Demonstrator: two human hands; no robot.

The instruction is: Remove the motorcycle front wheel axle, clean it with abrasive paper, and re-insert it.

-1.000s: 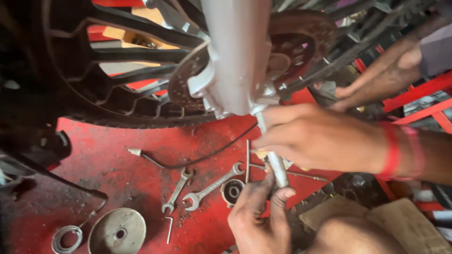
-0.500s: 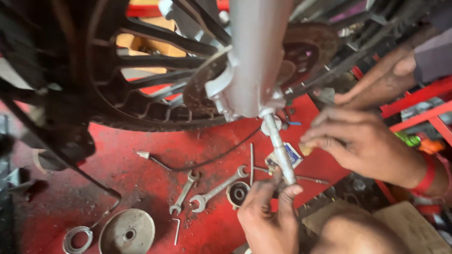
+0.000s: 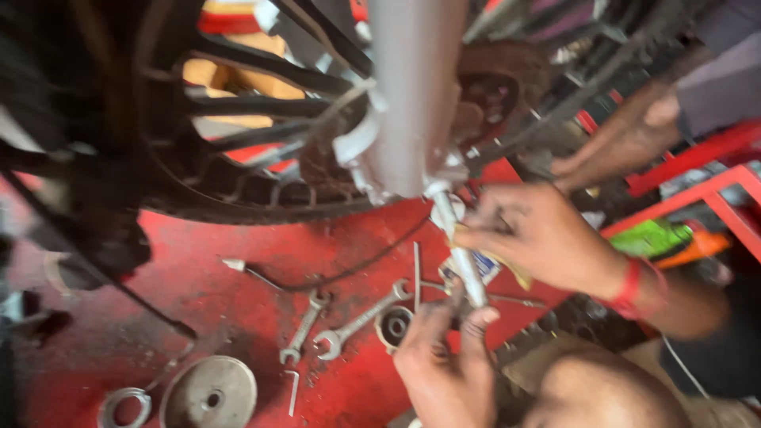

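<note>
We hold a long silver axle rod point(image 3: 460, 254) that sticks out from the bottom of the grey fork leg point(image 3: 412, 95). Our left hand point(image 3: 444, 361) is down low, with its fingers wrapped tight around the bottom end of the rod. Our right hand point(image 3: 539, 238) is higher up. It is closed on a yellowish rag point(image 3: 507, 269) and presses it against the rod, just under the fork leg. The rod leans a little, with its top at the fork and its bottom nearer to us.

Behind the fork leg we see a black wheel point(image 3: 238, 143) with thick spokes. Below it lies the red floor point(image 3: 198, 277). Two spanners point(image 3: 333, 329) lie there side by side, near our left hand. A small metal ring cup point(image 3: 394, 325) sits just beside that hand. A round metal disc point(image 3: 210, 392) and a thin ring point(image 3: 123, 408) rest further to the left. Another person's arm point(image 3: 626, 135) reaches in at the top right.
</note>
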